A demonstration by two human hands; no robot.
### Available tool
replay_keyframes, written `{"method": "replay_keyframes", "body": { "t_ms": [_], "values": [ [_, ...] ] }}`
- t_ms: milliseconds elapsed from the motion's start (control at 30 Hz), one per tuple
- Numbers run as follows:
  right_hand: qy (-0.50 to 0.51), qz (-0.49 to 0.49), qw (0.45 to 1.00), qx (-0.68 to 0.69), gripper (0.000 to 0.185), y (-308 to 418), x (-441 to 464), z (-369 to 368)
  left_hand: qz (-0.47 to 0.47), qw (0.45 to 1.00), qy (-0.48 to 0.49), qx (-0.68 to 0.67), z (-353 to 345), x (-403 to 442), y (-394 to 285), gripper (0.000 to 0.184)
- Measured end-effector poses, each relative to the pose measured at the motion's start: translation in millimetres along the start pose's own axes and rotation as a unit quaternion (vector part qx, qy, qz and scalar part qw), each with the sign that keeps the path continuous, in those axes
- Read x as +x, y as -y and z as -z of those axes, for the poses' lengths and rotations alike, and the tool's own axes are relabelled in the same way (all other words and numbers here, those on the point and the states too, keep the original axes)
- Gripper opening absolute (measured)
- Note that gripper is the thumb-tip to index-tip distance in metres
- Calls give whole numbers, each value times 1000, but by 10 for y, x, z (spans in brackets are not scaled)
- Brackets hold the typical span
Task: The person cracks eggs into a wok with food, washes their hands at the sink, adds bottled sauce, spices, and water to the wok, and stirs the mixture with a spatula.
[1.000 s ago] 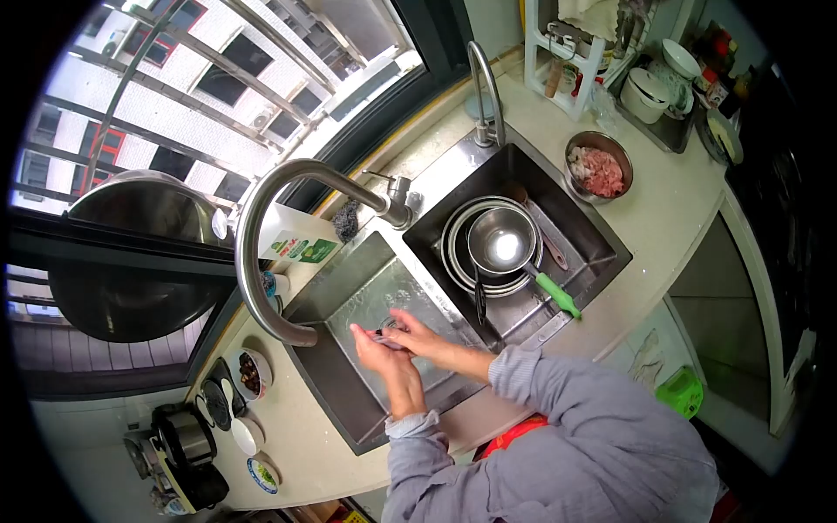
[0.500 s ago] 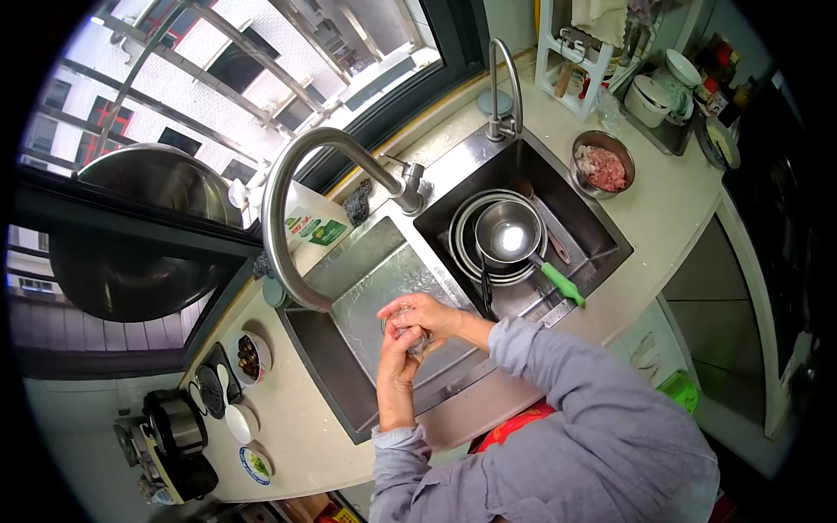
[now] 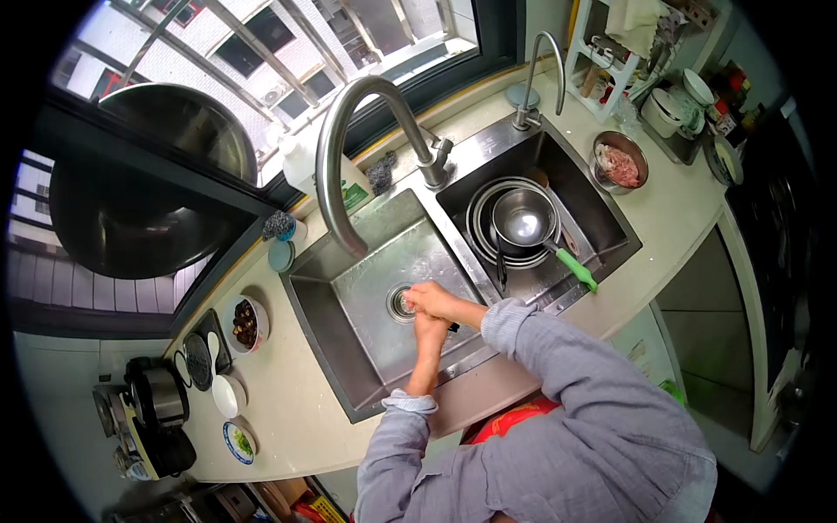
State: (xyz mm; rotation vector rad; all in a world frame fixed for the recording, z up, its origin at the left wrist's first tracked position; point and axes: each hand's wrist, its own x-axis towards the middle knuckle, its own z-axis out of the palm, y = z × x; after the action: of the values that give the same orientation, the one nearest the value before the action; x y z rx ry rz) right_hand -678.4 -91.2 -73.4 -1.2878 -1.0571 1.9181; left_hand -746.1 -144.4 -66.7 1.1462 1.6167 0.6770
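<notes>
Steel rectangular basin lies under your left hand and right hand, pressed together, anything held hidden; curved silver faucet overhangs it, green-handled steel pan beside, cream countertop around, barred window beyond.

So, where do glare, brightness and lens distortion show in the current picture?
Head view: a white glare spot in the green-handled pan, softer sheen across the left basin; head view: daylight brightens the window; head view: rounded black borders, suggesting a wide lens.

Smooth metal sink (wet-looking, glossy)
</notes>
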Motion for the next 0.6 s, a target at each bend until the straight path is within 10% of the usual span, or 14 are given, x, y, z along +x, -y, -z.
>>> {"method": "replay_keyframes", "body": {
  "t_ms": [100,467,600],
  "values": [
    [-94,14,995,-20,39,-39,8,-82,-112,981,-103,119,-37,-88,-5,37],
    [-269,-7,962,-53,30,-32,-81,-219,-22,946,-62,316,-16,-179,77,41],
    [-275,156,936,-157,29,-292,-149,-173,-278,946,43,159,180,-54,199,34]
  ]
}}
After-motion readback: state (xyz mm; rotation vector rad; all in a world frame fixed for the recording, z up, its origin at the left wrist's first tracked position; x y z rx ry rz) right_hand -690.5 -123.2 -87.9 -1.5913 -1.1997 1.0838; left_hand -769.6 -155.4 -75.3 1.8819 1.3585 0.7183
